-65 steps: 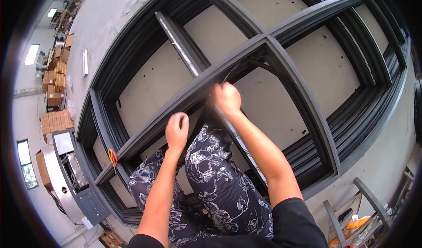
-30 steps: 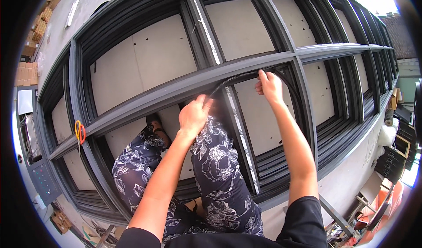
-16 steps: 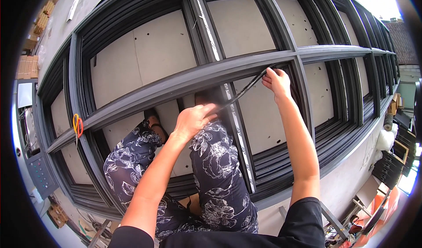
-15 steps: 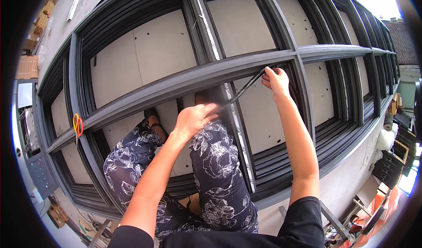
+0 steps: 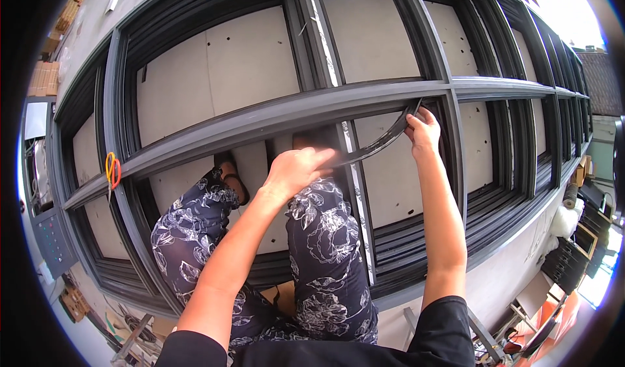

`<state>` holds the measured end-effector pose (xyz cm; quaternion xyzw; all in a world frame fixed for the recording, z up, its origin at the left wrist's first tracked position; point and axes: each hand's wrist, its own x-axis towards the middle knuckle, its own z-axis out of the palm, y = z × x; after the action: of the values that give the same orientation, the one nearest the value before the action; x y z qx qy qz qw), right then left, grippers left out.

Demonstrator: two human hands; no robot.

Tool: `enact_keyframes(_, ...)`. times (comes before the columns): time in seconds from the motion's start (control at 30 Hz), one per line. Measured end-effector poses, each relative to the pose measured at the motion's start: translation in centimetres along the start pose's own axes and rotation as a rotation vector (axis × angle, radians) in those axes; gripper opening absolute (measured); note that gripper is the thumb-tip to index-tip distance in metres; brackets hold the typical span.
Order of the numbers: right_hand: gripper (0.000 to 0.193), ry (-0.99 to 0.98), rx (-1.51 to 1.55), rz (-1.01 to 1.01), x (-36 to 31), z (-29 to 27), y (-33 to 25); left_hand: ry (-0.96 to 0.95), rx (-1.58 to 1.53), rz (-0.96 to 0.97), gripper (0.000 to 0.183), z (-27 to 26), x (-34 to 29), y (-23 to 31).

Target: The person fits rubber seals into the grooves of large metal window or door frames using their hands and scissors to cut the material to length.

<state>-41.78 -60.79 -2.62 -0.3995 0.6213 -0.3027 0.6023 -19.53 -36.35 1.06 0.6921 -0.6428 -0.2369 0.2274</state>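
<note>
A thin black flexible strip (image 5: 381, 142), likely a rubber seal, bends in an arc between my hands. My left hand (image 5: 301, 170) grips its lower end above my knee, the fingertips slightly blurred. The strip's upper end is pinched by my right hand (image 5: 422, 131), close to a corner of the dark grey metal frame (image 5: 286, 110). Past those fingers, the strip's tip meets the underside of the frame's long middle bar. How far it sits in the bar's groove I cannot tell. Orange-handled scissors (image 5: 113, 171) hang on a frame bar at the left.
Several stacked frames surround my legs (image 5: 325, 256), which stand inside the openings. A bar partly covered in white film (image 5: 357, 191) runs beside my right knee. A control box with buttons (image 5: 53, 240) is at the left, cardboard boxes (image 5: 44, 79) behind it. Clutter (image 5: 573, 250) lies at the right.
My right hand has come slightly down and right, turning upright along the strip. The strip now sags in a deeper curve. My left hand has shifted a little to the right. The view has tilted slightly.
</note>
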Motion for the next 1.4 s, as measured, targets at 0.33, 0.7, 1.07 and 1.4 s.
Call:
enact_keyframes(0.33,0.038,-0.038,-0.116,-0.045,-0.2,1.2,-1.9,0.175,-0.027,-0.272,0.042,-0.6,0.0,-0.8)
enact_keyframes(0.7,0.06,-0.13,-1.497,-1.246,2.2,-1.6,-9.5,0.151,0.014,-0.455,0.041,-0.3,2.9,-1.9)
enact_keyframes(1.07,0.05,-0.286,-1.461,-1.341,3.5,0.4,-9.1,0.132,-0.002,-0.501,0.039,-0.2,3.0,-1.8)
enact_keyframes(1.4,0.085,-0.359,-1.705,-1.358,1.9,1.0,-8.0,0.142,-0.135,-0.36,0.051,-1.7,2.5,-1.8)
